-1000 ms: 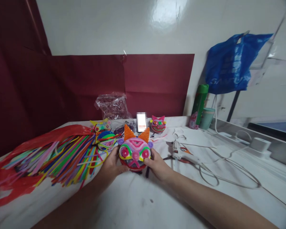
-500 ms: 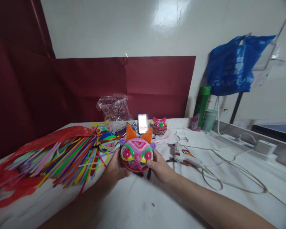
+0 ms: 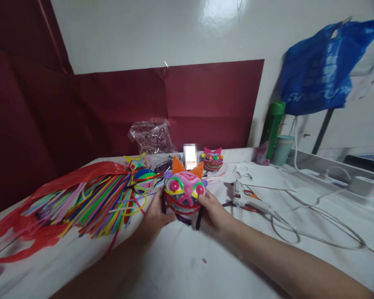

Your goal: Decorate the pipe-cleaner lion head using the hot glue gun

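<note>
Far left: red plastic bag [image 3: 25, 216] lying flat on the white table [image 3: 187, 270], a spread of multicoloured pipe cleaners [image 3: 90, 203] spilling from its mouth. Just right of that, two small pipe-cleaner heads [image 3: 141, 176], partly hidden by loose stems. Behind them, a clear crumpled bag [image 3: 151, 137] is seen against the maroon backdrop; contents dark, cannot be made out.

Centre: round pipe-cleaner cat head [image 3: 184, 192] with orange ears and pink eyes, held upright just above the table. Left hand [image 3: 156, 214] is wrapped on its left side, fingers curled onto it. Right hand [image 3: 214, 211] is clamped on its right side, thumb forward. Black stems hang below it.

Behind: a blurred white card, unreadable; a smaller pink head [image 3: 213, 160].

Right: white glue gun [image 3: 246, 200] on the table, cord looping off. Green spray can [image 3: 271, 128] beside a teal cup [image 3: 282, 150]; can label illegible. Blue bag [image 3: 324, 70] hung up, pale lettering blurred, not readable with confidence.
</note>
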Demonstrator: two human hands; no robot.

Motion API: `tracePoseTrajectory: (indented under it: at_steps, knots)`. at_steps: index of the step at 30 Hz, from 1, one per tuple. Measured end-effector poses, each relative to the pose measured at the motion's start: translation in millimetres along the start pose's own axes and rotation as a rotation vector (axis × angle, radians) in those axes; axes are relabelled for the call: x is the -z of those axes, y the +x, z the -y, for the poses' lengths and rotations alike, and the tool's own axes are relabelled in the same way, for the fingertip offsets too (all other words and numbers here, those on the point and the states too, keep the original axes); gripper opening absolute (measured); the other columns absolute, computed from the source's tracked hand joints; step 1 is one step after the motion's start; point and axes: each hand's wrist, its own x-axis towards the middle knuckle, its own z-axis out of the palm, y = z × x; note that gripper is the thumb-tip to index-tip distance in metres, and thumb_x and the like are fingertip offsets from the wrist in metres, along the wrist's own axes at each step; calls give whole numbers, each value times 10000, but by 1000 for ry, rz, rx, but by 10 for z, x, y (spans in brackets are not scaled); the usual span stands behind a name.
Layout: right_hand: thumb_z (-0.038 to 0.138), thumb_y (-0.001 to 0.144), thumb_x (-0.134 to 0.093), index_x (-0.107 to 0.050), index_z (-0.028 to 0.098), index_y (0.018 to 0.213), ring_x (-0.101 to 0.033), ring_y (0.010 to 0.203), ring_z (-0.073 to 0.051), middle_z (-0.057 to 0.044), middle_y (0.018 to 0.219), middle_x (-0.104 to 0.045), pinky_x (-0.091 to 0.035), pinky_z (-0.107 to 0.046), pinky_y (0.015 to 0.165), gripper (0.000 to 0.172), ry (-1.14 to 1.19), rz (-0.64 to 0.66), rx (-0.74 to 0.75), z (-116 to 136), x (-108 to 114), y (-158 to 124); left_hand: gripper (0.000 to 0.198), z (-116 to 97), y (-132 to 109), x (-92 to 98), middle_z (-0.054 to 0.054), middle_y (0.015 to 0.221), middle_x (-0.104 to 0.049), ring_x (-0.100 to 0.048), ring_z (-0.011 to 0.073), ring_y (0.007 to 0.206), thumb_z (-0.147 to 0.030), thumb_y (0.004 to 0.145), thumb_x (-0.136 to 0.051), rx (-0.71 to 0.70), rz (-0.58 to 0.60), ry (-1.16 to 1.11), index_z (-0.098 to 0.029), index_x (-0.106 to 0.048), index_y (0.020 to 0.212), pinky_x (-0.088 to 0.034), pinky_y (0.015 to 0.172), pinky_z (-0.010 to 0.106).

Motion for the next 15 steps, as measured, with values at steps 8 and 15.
tracePoseTrajectory:
  at_steps: [8,15]
  knots:
    - [652,733,-668,-657,258,1014,-682,1047,-296,-43,982,-775,-545,-486,901,484,137,-43,-98,89,48,69,625,93,0,13,139,1270,-639,-497,349,1276,-259,616,-827,50,-191,199,-210,-611,1200,-374,1037,467]
    - [794,699,-562,-647,268,1053,-679,1020,-345,-76,998,-768,-529,-553,853,640,85,-1,-164,149,67,-49,463,-48,-61,-178,89,1063,-705,-604,286,1070,-170,612,-782,42,-239,116,-194,-665,1060,-435,949,415]
